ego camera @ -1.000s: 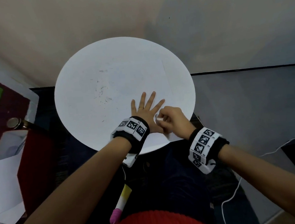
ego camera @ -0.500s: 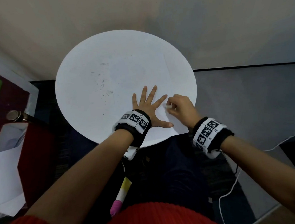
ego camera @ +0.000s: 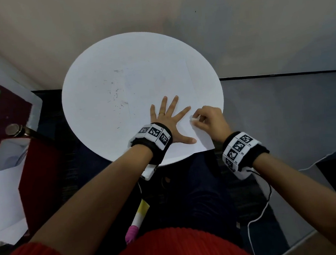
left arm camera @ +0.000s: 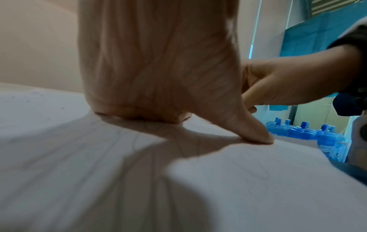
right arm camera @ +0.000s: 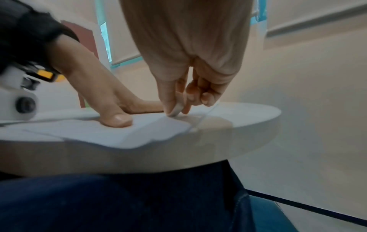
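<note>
A white sheet of paper (ego camera: 179, 81) lies on a round white table (ego camera: 92, 105), its near corner hanging over the front edge. My left hand (ego camera: 169, 120) lies flat on the sheet with fingers spread, thumb pressing near the front edge (right arm camera: 116, 118). My right hand (ego camera: 207, 119) pinches a small white eraser (right arm camera: 176, 109) between thumb and forefinger, its tip touching the paper just right of the left forefinger. Small dark flecks (ego camera: 117, 93) are scattered over the table's middle left.
A pink and yellow marker (ego camera: 137, 221) sits on my lap below the table. At the left are a dark red panel, loose white sheets (ego camera: 3, 202) and a metal knob (ego camera: 13, 129). Blue water bottles (left arm camera: 303, 131) stand beyond the table's right side.
My right hand with the eraser has slid away from me and to the right, from beside the left thumb to beside the left forefinger. The left hand stays flat on the paper.
</note>
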